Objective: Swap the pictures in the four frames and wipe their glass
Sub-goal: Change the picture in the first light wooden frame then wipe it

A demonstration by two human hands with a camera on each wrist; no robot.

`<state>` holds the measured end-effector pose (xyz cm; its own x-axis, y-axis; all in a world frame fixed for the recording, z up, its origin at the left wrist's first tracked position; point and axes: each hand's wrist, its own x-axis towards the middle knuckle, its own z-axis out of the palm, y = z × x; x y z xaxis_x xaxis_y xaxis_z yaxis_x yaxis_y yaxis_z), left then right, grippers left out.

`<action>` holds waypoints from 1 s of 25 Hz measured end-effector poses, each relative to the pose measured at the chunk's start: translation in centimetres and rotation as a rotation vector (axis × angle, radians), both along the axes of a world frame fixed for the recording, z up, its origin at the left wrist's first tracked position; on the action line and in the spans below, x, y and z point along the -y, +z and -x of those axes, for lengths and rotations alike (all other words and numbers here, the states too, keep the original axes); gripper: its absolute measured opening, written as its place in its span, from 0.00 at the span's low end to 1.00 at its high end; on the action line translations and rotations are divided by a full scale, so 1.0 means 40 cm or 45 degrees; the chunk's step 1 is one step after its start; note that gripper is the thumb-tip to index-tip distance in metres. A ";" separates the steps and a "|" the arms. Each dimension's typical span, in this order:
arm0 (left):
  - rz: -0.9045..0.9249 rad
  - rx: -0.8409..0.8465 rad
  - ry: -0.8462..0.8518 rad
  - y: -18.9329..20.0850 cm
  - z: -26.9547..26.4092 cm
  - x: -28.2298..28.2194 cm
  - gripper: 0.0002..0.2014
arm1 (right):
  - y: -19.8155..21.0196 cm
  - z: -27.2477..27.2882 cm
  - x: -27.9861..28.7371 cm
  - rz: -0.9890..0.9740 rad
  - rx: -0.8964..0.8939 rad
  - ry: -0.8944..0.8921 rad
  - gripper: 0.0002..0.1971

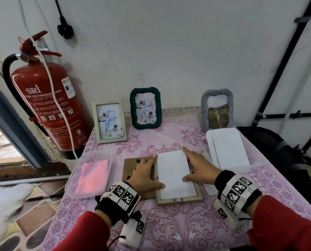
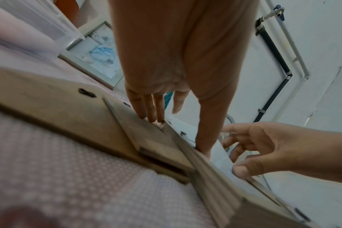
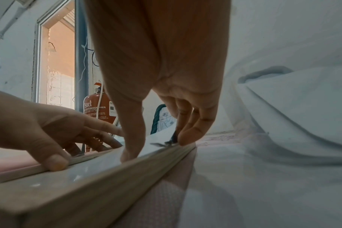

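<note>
A light wooden frame (image 1: 180, 198) lies face down at the table's middle. A white picture back (image 1: 174, 174) lies inside it. My left hand (image 1: 152, 171) lies flat over the brown backing board (image 1: 128, 169) beside the frame, thumb on the picture's lower left edge. My right hand (image 1: 191, 165) spreads along the picture's right side, index finger at the top corner and thumb pressing the paper. In the right wrist view the right hand's fingertips (image 3: 187, 138) touch the frame's rail (image 3: 107, 185). Three frames stand at the back: pale wood (image 1: 109, 121), dark green (image 1: 145, 107), grey (image 1: 217, 109).
A clear tray (image 1: 70, 180) with a pink cloth (image 1: 93, 176) sits left of the board. Another clear tray (image 1: 256, 168) with white prints (image 1: 229, 151) sits at the right. A red fire extinguisher (image 1: 48, 105) hangs beyond the table's left edge. A black bag (image 1: 278, 151) is at the right.
</note>
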<state>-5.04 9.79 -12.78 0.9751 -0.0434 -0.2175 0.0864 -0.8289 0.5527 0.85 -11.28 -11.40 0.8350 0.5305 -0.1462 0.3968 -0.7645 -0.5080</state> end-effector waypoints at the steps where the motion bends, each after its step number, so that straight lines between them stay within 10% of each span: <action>1: -0.026 -0.012 -0.010 -0.001 0.002 0.000 0.55 | -0.001 0.002 -0.002 0.021 -0.010 -0.011 0.57; 11: 0.151 0.109 0.291 -0.004 0.038 -0.055 0.47 | 0.002 0.021 0.001 0.114 -0.020 -0.003 0.34; 25: 0.329 0.163 0.560 0.031 0.055 -0.077 0.37 | 0.014 0.047 0.017 0.229 -0.072 0.075 0.30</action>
